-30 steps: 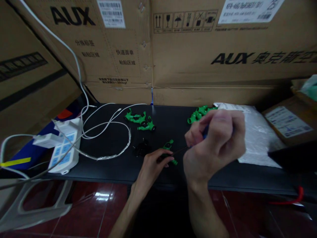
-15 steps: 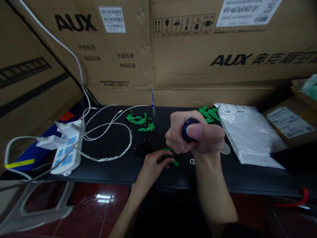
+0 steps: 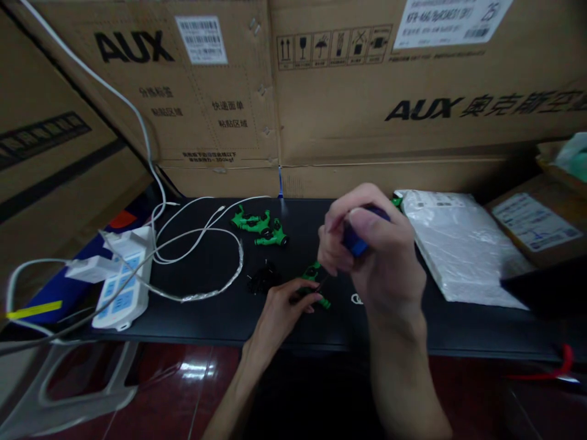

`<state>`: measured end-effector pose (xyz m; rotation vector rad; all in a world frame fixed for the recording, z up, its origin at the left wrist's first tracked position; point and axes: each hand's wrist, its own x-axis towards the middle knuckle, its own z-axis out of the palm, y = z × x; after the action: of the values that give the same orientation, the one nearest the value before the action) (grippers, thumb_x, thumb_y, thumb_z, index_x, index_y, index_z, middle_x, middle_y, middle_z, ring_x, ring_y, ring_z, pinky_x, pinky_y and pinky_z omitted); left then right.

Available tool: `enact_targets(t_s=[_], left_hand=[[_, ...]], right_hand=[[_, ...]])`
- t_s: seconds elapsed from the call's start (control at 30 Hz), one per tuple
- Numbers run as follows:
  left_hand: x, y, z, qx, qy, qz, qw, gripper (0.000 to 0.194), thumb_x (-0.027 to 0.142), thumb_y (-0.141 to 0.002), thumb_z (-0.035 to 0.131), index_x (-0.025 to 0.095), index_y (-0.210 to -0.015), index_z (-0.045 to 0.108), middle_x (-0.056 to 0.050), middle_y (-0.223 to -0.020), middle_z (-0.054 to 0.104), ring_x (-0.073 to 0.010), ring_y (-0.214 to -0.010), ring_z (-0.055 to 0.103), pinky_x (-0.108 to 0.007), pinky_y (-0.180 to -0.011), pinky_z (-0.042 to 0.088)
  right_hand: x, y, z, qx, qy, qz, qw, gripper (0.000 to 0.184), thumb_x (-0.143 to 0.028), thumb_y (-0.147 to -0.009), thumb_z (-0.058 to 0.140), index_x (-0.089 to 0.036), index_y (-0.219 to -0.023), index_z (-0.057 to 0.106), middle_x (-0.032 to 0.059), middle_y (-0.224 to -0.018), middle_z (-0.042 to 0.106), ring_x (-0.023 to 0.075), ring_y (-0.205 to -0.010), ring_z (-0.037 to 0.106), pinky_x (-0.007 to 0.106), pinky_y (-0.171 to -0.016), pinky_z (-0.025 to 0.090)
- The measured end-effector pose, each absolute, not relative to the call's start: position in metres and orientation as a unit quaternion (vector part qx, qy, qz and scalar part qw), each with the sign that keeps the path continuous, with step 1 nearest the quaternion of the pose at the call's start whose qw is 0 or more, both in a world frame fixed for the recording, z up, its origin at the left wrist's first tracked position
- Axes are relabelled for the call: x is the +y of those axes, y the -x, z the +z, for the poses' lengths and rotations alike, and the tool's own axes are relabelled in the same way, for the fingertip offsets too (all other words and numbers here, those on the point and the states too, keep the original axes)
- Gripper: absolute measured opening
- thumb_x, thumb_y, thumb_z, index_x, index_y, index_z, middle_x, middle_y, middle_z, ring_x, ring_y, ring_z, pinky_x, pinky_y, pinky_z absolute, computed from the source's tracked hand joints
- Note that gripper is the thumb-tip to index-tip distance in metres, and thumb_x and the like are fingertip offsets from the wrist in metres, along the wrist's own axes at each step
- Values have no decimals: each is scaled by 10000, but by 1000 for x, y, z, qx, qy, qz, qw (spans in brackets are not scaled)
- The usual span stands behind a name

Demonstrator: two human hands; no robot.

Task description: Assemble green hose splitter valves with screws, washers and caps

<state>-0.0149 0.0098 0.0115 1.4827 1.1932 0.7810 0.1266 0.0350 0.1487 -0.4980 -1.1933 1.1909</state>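
Observation:
My left hand (image 3: 282, 308) is closed, thumb and fingers pinching a small green branched plastic part (image 3: 324, 302) against the black tabletop. A fist around a blue-handled screwdriver (image 3: 356, 239) is made by my right hand (image 3: 389, 256). The thin dark shaft slants down left to the green part beside my left fingertips; its tip is too small to make out. Left of my left hand lies a cluster of small black parts (image 3: 262, 278). Farther back sit several similar green parts (image 3: 270, 232). Small white rings (image 3: 356, 299) lie by my right wrist.
On the left stand a white power strip (image 3: 121, 305) with plugs and loose white cables (image 3: 211, 298). A white plastic mailer (image 3: 458, 250) and an open carton (image 3: 534, 223) are on the right. Large cardboard boxes (image 3: 330, 134) wall off the back of the black table (image 3: 197, 327).
My right hand swung left and upright over the green part, then tipped back right, the screwdriver turning with it. My left hand has kept its hold in place.

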Motion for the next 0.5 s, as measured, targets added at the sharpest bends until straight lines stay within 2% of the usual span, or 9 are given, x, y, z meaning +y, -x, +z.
enact_targets(t_s=[0.1, 0.17, 0.33, 0.47, 0.5], left_hand=[[10, 14, 12, 495, -613, 327, 522, 152, 295, -895, 704, 206, -986, 788, -19, -897, 807, -158, -654, 744, -228, -635, 575], [10, 14, 12, 497, -610, 329, 522, 143, 284, -887, 712, 204, -976, 790, -22, -908, 808, -158, -649, 744, -228, -630, 578], [10, 13, 11, 506, -607, 329, 517, 223, 308, -853, 755, 201, -1048, 767, -14, -896, 799, -163, -644, 745, -234, -624, 573], [9, 13, 16, 499, -625, 333, 499, 201, 300, -872, 722, 169, -1016, 776, -28, -882, 795, -164, -633, 731, -228, -603, 553], [9, 13, 17, 496, -630, 337, 494, 202, 297, -875, 717, 163, -1012, 779, -34, -899, 796, -161, -626, 725, -228, -603, 554]], right_hand=[[51, -149, 150, -608, 52, 663, 433, 157, -322, -917, 599, -181, -882, 658, -72, -534, 483, 74, -385, 398, 208, -384, 386], [57, -152, 148, -627, 16, 673, 392, 166, -307, -899, 620, -169, -816, 662, -74, -512, 465, 67, -380, 406, 201, -390, 379], [50, -130, 139, -549, 129, 603, 564, 220, -322, -929, 625, -199, -747, 610, -76, -514, 400, 63, -388, 288, 217, -357, 197], [32, -111, 139, -481, 286, 417, 716, 273, -362, -967, 617, -232, -738, 547, -52, -582, 400, 93, -446, 309, 250, -416, 241], [28, -108, 140, -469, 335, 378, 725, 298, -404, -986, 587, -239, -745, 526, -45, -613, 396, 100, -465, 306, 258, -437, 250]])
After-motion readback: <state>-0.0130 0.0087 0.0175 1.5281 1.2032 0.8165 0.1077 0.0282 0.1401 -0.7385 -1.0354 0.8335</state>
